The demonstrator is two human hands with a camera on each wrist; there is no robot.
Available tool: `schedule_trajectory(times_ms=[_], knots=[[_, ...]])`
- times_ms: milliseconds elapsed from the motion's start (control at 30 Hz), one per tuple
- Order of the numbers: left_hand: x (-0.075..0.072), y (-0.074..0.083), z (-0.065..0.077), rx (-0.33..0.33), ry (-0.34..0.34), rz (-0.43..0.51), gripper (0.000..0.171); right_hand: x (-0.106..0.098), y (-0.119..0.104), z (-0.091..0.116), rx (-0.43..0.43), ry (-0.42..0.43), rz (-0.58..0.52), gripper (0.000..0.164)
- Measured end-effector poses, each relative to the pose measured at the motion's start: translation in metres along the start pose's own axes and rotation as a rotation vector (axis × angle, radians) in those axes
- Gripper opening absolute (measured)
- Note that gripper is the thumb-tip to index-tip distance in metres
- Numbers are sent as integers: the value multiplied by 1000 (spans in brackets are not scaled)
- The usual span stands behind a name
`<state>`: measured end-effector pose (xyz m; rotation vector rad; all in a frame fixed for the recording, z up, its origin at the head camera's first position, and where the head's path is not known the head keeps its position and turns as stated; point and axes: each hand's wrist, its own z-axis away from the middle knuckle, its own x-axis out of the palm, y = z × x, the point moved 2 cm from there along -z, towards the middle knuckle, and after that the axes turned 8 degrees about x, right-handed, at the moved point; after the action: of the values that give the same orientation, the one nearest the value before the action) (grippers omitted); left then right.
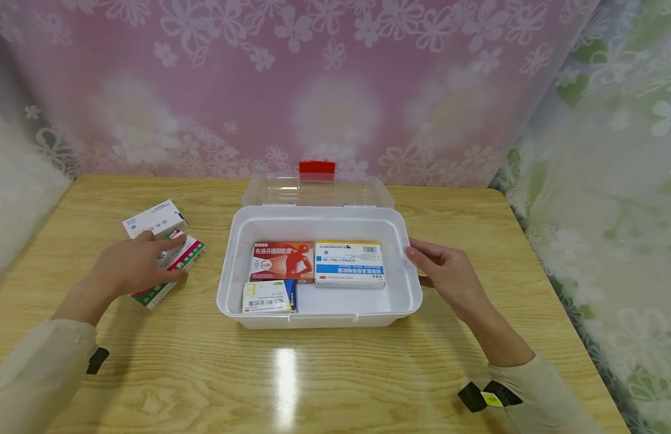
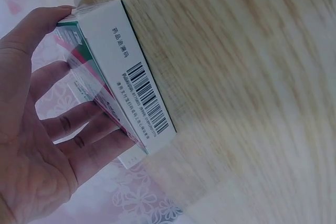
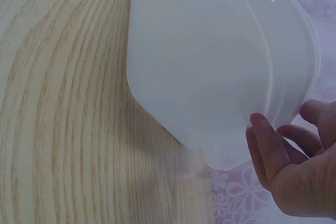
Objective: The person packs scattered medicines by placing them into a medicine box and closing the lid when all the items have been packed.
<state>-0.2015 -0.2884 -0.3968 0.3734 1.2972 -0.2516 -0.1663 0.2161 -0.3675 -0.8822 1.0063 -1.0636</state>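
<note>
Near the tabletop's (image 1: 205, 374) left edge we see the left hand (image 1: 130, 265), fingers spread, over a cardboard box (image 1: 179, 258); whether it grips, we cannot tell. Only the left wrist view shows us its barcode (image 2: 148, 98). Between the side edges sits a smooth, round-cornered plastic tub (image 1: 321, 321), its rim pinched by the right hand (image 1: 449, 277).

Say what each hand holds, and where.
Right hand: plastic box, by its right-end rim. Left hand: on the green-and-white carton; whether it's gripped can't be told.

Pink floral backdrop (image 1: 335, 102), glossy wooden table (image 1: 205, 374)
</note>
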Motion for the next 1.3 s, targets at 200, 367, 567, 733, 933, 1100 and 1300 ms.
schedule_trajectory(times_ms=[200,367,567,733,933,1100,1300], knots=[[-2,-3,2,12,13,12,87,0,1,-1,-7,4,13,54],[-12,-2,3,15,36,2,83,-1,1,-1,-11,9,12,53],[-28,1,7,7,49,-18,83,-1,1,-2,-4,10,11,54],[-38,3,10,5,41,-49,88,0,2,-1,-5,11,12,54],[-55,16,12,22,115,-85,84,-1,2,-1,-4,14,16,55],[-71,32,11,24,184,-114,79,-1,2,0,7,19,10,55],[-88,52,10,57,241,-166,76,0,2,-1,3,17,10,55]])
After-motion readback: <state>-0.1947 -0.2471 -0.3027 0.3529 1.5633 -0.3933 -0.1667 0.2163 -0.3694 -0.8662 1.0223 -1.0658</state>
